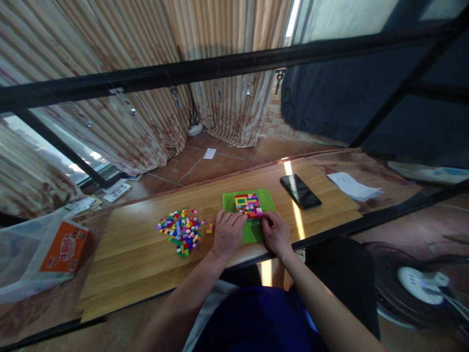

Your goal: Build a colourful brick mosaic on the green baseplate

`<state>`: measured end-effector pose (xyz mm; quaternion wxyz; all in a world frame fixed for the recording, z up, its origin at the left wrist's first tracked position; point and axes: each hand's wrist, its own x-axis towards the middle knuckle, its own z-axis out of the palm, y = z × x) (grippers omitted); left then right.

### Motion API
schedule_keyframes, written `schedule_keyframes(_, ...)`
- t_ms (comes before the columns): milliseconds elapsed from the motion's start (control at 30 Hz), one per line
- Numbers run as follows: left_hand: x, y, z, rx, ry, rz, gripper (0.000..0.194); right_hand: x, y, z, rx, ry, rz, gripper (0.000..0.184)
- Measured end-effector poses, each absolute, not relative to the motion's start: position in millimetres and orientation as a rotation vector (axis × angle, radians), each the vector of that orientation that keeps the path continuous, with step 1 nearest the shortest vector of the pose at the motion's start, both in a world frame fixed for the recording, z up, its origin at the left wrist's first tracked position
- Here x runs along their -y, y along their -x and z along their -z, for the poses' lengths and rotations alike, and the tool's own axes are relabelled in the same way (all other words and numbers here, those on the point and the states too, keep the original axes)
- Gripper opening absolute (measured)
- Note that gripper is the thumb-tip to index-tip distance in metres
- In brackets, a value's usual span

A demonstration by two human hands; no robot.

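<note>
A green studded baseplate [269, 198] lies on the wooden board, bearing a low block of many-coloured toy bricks [249, 205] with a yellow-framed green patch at its upper left. My left hand [229, 234] rests over the plate's left side, fingers stretched out, their tips at the lower left of the build. At the build's lower right edge, by a pink row, my right hand [276, 232] has its thumb and fingers closed together; whatever is between them is hidden. Left of the plate is a pile of loose small bricks [183, 230], with a few yellow and orange bricks [209, 228] nearer my left hand.
A black phone [300, 191] lies on the wooden board [128, 249] right of the plate. Farther right are white papers [353, 186]. A clear plastic bin [25, 259] with an orange label stands at the left. A dark metal rail [205, 68] crosses beyond the board.
</note>
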<state>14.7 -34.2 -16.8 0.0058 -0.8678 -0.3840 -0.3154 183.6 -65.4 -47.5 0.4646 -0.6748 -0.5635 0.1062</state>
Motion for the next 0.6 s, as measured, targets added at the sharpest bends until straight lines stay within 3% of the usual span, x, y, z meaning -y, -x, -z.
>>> schedule_keyframes(200, 46, 24, 25, 1.636, 2.542, 1.066, 0.022, 66, -185, 49, 1.386, 1.659, -0.250, 0.021)
schedule_keyframes(367, 41, 49, 25, 1.977, 2.427, 0.698, 0.021, 65, -186, 52, 1.395, 1.654, -0.229, 0.021)
schedule_keyframes(600, 34, 44, 19, 2.033, 2.461, 0.384, 0.017, 65, -186, 52, 1.386, 1.654, -0.235, 0.021)
